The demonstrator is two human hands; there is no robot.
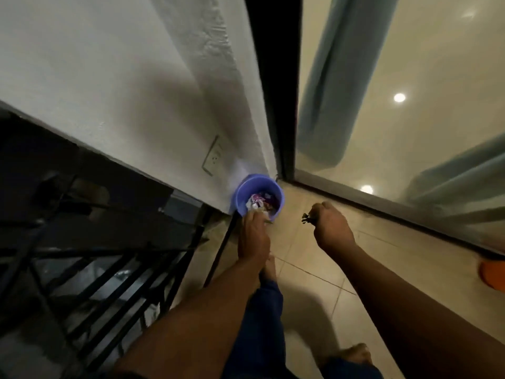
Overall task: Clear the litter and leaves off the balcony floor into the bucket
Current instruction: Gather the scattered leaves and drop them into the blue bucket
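Bucket, purple and round, stands on the tiled balcony floor in the far corner, where the white wall meets the dark door frame. Crumpled wrappers, white and purple, lie inside it. The left hand reaches over the bucket's near rim, its fingertips at the opening and touching pale litter there; blur hides whether the fingers pinch it or merely rest on it, so I cannot tell the grip. The right hand hangs above the floor just right of the bucket, fingers curled into a fist around a small dark clump of leaves that sticks out on its left side. Black railing runs along the floor's left edge. A glass door lines the right edge, with an orange object at its foot.
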